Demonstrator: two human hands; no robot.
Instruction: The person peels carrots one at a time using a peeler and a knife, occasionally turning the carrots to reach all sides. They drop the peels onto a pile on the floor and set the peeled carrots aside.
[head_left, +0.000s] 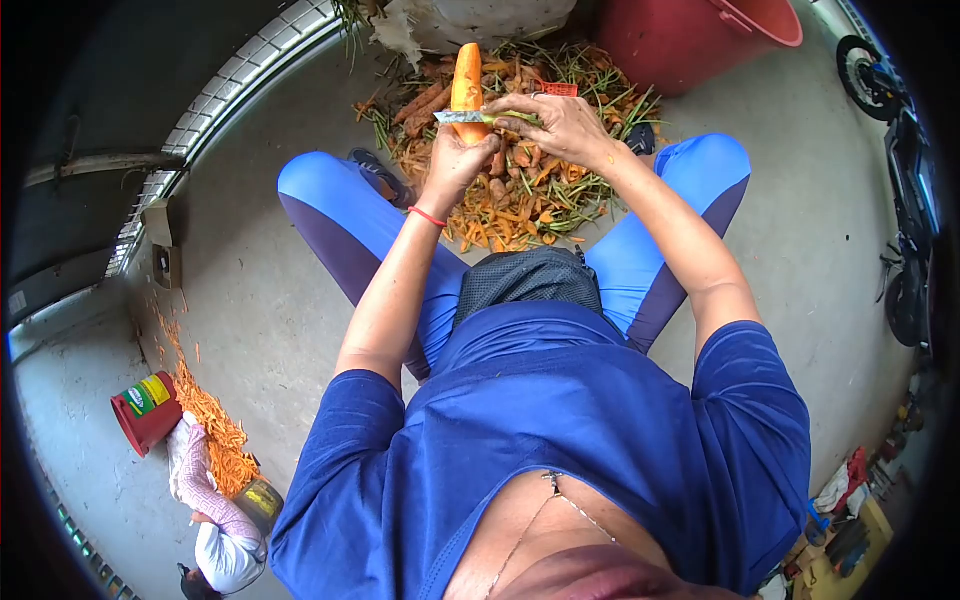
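Note:
A peeled orange carrot point(467, 80) stands upright in my left hand point(459, 165), whose fingers are wrapped round its lower end. My right hand point(560, 128) grips a knife point(458, 117) with a greenish handle. The knife's blade lies crosswise against the carrot, just above my left fingers. Beneath both hands, a heap of unpeeled carrots, orange peelings and green stalks point(525, 215) covers the floor between my feet. A small red mesh piece point(557, 89) shows behind my right hand.
A large red tub point(690, 45) stands beyond the heap at right, near a whitish sack point(480, 22). Motorcycles point(905, 200) line the right side. At lower left, another person point(225, 540) is beside a red bucket point(148, 412) and a spread of orange pieces point(215, 435).

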